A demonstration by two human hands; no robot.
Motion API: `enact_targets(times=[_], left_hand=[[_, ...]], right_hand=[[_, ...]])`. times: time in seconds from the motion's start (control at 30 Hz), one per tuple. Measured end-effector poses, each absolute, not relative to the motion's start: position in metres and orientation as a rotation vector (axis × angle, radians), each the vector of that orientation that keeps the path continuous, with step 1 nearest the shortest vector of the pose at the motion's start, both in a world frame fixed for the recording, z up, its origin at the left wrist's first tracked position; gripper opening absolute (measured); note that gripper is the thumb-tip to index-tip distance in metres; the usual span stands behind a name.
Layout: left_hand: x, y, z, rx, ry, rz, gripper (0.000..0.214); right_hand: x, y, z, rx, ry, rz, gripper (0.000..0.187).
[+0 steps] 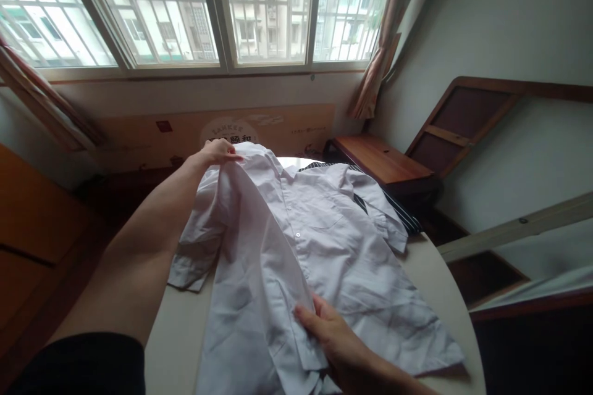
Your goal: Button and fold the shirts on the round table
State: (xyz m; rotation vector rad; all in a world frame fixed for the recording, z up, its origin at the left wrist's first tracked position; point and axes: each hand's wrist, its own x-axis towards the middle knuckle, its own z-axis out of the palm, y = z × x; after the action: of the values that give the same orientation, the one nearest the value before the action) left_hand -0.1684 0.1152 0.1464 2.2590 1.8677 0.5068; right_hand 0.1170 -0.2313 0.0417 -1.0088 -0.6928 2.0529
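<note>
A white button-up shirt lies spread over a round white table, its collar end towards the window. At the shoulder on the left side, my left hand pinches the cloth. Lower down, my right hand grips the front edge near the hem, thumb on top and the other fingers partly hidden under the cloth. Between both hands the left front panel is lifted and folded in a long ridge. Short sleeves stick out on either side. Buttons run down the middle, and a chest pocket shows on the right half.
Dark striped cloth lies under the shirt's right sleeve. Behind the table stand a large printed cardboard box and a small wooden table. A barred window with curtains fills the back wall.
</note>
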Motion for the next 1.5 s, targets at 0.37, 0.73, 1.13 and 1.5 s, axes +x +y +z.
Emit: enact_targets(times=[0.37, 0.73, 1.13, 1.5], left_hand=[[-0.140, 0.076, 0.124, 2.373, 2.352, 0.625, 0.063], [-0.173, -0.019, 0.092, 2.064, 1.901, 0.526, 0.030], [-0.197, -0.016, 0.077, 1.759, 2.212, 1.012, 0.029], [-0.147, -0.026, 0.084, 2.948, 1.795, 0.501, 0.043]], right_hand=[[0.161, -0.217, 0.018, -1.270, -1.157, 1.698, 0.062], [0.153, -0.218, 0.056, -0.921, -0.531, 2.032, 0.044], [0.136, -0.255, 0.023, -1.227, -1.020, 2.110, 0.075], [0.135, -0.228, 0.020, -0.955, -2.349, 0.834, 0.070]])
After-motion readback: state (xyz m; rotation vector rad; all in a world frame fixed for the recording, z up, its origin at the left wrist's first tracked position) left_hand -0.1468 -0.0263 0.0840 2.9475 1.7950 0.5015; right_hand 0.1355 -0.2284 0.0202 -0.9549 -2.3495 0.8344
